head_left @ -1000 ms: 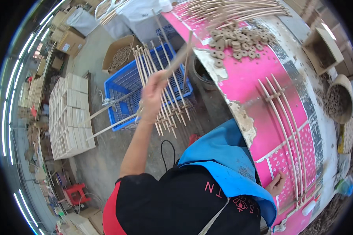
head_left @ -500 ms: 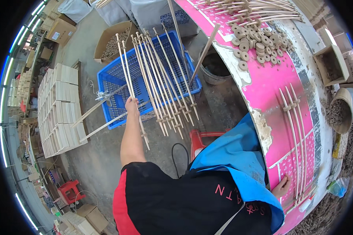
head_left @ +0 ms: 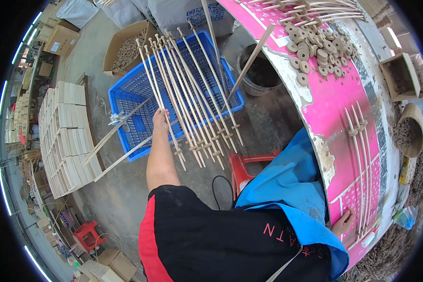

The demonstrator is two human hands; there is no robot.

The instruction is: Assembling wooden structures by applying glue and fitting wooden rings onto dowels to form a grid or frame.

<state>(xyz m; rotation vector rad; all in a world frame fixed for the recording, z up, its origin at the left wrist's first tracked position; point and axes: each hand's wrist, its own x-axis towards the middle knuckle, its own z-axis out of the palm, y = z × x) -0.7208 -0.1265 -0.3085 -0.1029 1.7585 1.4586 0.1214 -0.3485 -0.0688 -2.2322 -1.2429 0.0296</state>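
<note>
At the left part of the blue plastic crate, my left hand is closed around pale wooden rods; they look like two, each with a small knob at the far end. A row of similar rods leans across the crate beside it, with small discs near their lower ends. My right hand rests on the pink tabletop, fingers extended. It lies just left of three rods with discs on that tabletop, apart from them.
Loose wooden discs are heaped farther up the table, below more rods. A dark bucket stands between crate and table. Left of the crate are stacked pale wooden pieces and a carton. A red stool is near me.
My left hand has brought its rods rightward, closer to the row on the crate. My right hand stays on the tabletop by the three rods. The whole view has shifted slightly.
</note>
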